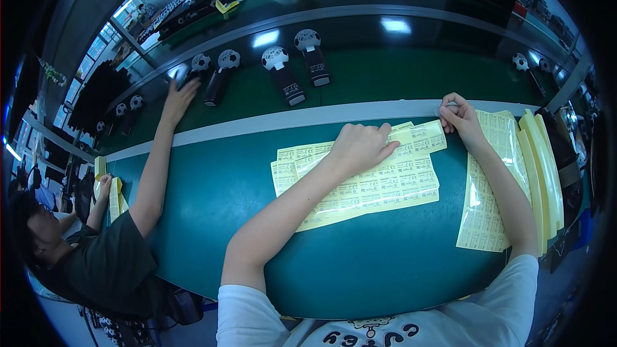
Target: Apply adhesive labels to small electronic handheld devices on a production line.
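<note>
Ideally, the left hand (360, 146), curled on the label strip (428, 137), anchors it while the right hand (461, 119) pinches something I can't make out.

On a green table (199, 218), the left hand (360, 149), fingers curled, rests on a strip of yellow labels (425, 137) above overlapping label sheets (385, 189); the right hand (461, 121), fingertips drawn together, is just beside the strip's right end, near further yellow sheets (485, 218); beyond lie ball-topped black boxes (315, 64); at left, a co-worker (103, 257) has one arm outstretched

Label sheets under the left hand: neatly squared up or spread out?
Spread out: the label sheets overlap at different angles, their edges uneven.
</note>
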Demonstrator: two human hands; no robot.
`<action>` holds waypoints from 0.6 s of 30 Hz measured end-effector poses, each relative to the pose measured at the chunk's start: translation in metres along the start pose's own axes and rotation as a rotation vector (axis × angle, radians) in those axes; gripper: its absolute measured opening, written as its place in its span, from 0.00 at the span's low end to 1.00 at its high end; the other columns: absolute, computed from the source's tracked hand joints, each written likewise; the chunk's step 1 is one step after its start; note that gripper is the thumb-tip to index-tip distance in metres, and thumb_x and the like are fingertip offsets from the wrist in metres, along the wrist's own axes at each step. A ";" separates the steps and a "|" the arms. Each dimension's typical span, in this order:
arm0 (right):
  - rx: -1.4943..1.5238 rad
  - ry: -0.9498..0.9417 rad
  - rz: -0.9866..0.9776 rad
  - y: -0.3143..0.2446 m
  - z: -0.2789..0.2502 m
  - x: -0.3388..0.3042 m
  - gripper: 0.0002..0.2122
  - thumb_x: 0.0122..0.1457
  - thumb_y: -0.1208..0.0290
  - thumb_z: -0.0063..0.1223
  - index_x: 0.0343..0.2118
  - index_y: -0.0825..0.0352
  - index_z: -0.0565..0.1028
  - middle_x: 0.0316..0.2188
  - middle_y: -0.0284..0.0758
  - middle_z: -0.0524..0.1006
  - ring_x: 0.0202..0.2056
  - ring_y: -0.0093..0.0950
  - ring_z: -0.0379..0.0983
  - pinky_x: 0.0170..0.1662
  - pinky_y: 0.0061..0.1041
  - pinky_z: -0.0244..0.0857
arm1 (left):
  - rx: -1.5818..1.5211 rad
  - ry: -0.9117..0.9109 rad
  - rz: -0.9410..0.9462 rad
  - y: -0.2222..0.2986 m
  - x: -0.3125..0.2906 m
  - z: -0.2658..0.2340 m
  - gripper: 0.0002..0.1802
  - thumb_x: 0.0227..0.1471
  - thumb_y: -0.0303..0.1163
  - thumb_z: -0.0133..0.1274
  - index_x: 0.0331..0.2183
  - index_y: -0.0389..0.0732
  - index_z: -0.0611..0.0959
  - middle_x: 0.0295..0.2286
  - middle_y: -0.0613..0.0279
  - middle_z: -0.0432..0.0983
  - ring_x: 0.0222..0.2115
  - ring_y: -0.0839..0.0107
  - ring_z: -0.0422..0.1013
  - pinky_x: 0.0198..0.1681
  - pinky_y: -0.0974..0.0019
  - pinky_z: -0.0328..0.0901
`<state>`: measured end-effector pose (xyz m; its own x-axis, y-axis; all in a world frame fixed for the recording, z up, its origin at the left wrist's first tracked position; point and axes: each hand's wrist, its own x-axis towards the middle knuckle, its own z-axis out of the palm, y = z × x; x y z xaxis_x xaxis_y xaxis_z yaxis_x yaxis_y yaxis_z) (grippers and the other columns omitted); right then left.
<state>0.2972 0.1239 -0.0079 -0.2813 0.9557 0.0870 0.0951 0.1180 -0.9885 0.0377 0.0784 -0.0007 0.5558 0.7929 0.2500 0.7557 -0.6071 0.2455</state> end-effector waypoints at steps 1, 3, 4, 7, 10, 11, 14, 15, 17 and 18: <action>0.004 -0.001 -0.003 0.000 0.000 0.000 0.04 0.57 0.71 0.48 0.31 0.62 0.67 0.16 0.24 0.69 0.17 0.12 0.62 0.22 0.10 0.53 | 0.001 0.001 -0.001 0.000 0.000 0.000 0.20 0.52 0.46 0.44 0.25 0.37 0.74 0.13 0.57 0.72 0.14 0.61 0.69 0.18 0.60 0.61; 0.002 0.001 -0.003 -0.001 0.000 0.000 0.04 0.57 0.71 0.48 0.31 0.62 0.67 0.16 0.24 0.69 0.17 0.12 0.62 0.22 0.10 0.53 | 0.000 -0.001 -0.001 0.000 0.000 0.001 0.20 0.52 0.46 0.44 0.25 0.37 0.74 0.13 0.57 0.72 0.14 0.60 0.69 0.18 0.60 0.61; -0.001 0.004 -0.003 -0.001 0.000 -0.001 0.04 0.57 0.71 0.48 0.31 0.62 0.67 0.16 0.24 0.69 0.17 0.12 0.62 0.22 0.10 0.53 | -0.002 -0.003 -0.002 0.000 0.000 0.001 0.20 0.52 0.46 0.44 0.25 0.37 0.74 0.13 0.57 0.72 0.14 0.60 0.69 0.18 0.60 0.61; -0.010 0.007 -0.001 0.000 0.000 0.000 0.03 0.57 0.71 0.48 0.31 0.62 0.67 0.15 0.24 0.69 0.17 0.12 0.62 0.22 0.10 0.53 | 0.001 0.003 0.000 0.000 0.000 0.000 0.20 0.52 0.46 0.44 0.25 0.37 0.74 0.13 0.57 0.72 0.14 0.60 0.69 0.18 0.60 0.61; -0.006 0.007 0.009 -0.001 0.001 -0.001 0.03 0.57 0.71 0.48 0.31 0.62 0.67 0.16 0.24 0.69 0.17 0.12 0.62 0.22 0.09 0.53 | 0.001 0.001 0.000 0.001 0.000 -0.001 0.20 0.52 0.46 0.44 0.25 0.37 0.74 0.12 0.57 0.71 0.14 0.60 0.69 0.18 0.60 0.61; -0.006 0.007 0.009 -0.002 0.001 -0.001 0.03 0.57 0.71 0.48 0.31 0.62 0.67 0.16 0.24 0.69 0.17 0.12 0.62 0.22 0.09 0.53 | 0.000 0.002 0.000 0.000 0.000 -0.001 0.20 0.52 0.46 0.44 0.25 0.37 0.74 0.12 0.57 0.71 0.14 0.60 0.69 0.18 0.60 0.61; -0.008 0.005 0.006 -0.002 0.001 -0.001 0.03 0.57 0.71 0.48 0.31 0.62 0.67 0.16 0.24 0.69 0.17 0.12 0.62 0.22 0.09 0.52 | 0.000 0.015 0.003 0.000 0.000 0.000 0.20 0.52 0.46 0.44 0.24 0.37 0.74 0.12 0.57 0.71 0.14 0.61 0.69 0.18 0.60 0.61; -0.004 0.001 0.004 -0.002 0.001 -0.001 0.03 0.57 0.71 0.48 0.30 0.62 0.67 0.16 0.24 0.69 0.17 0.12 0.62 0.22 0.09 0.52 | -0.002 0.010 0.002 0.000 0.000 0.000 0.20 0.52 0.46 0.44 0.25 0.37 0.74 0.12 0.57 0.71 0.14 0.61 0.69 0.18 0.60 0.61; -0.001 -0.003 0.003 -0.002 0.001 -0.001 0.04 0.57 0.71 0.48 0.30 0.62 0.67 0.16 0.24 0.69 0.17 0.12 0.62 0.22 0.09 0.52 | -0.003 0.005 0.001 0.000 -0.001 0.000 0.20 0.52 0.46 0.44 0.25 0.37 0.74 0.12 0.57 0.71 0.14 0.61 0.69 0.18 0.60 0.61; 0.000 -0.002 0.004 -0.002 0.001 -0.001 0.04 0.57 0.71 0.48 0.30 0.62 0.67 0.16 0.24 0.69 0.17 0.12 0.62 0.22 0.09 0.52 | -0.003 0.012 0.004 0.000 -0.001 0.001 0.20 0.52 0.46 0.44 0.25 0.37 0.74 0.12 0.57 0.71 0.13 0.61 0.69 0.18 0.60 0.61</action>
<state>0.2960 0.1226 -0.0064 -0.2825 0.9557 0.0831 0.0962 0.1144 -0.9888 0.0373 0.0780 -0.0016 0.5547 0.7896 0.2625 0.7523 -0.6107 0.2471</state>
